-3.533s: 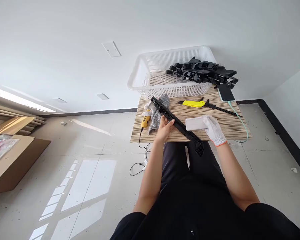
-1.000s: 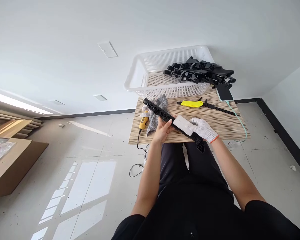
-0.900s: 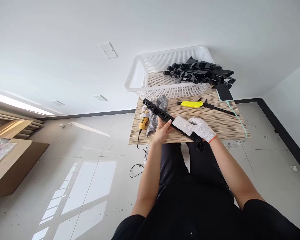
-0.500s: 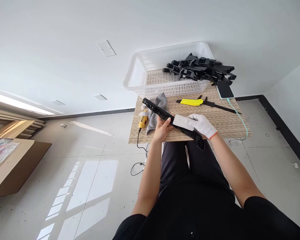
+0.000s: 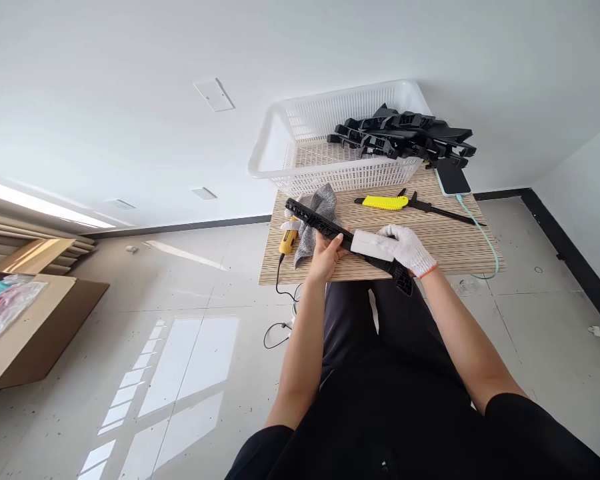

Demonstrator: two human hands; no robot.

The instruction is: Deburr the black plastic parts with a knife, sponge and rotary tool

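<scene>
A long black plastic part (image 5: pixel 325 225) lies slantwise over the near side of the table, its wider lower end past the front edge. My bare left hand (image 5: pixel 326 257) is closed around its middle. In a white knitted glove, my right hand (image 5: pixel 405 249) grips a white rectangular block (image 5: pixel 371 245), which rests along the part's upper side. Behind the part's far end are a grey cloth (image 5: pixel 307 241) and a yellow corded power tool (image 5: pixel 289 240), partly hidden.
A white plastic basket (image 5: pixel 275 150) at the back holds several black plastic parts (image 5: pixel 405 133). A yellow-handled utility knife (image 5: pixel 385 202), a black caliper-like tool (image 5: pixel 440 209) and a phone (image 5: pixel 453 177) on a cable lie on the striped table (image 5: pixel 460 253). A cardboard box (image 5: pixel 55 333) stands left.
My right hand has shifted slightly right along the black part with the white block. My left hand keeps its hold. The whole view has shifted slightly.
</scene>
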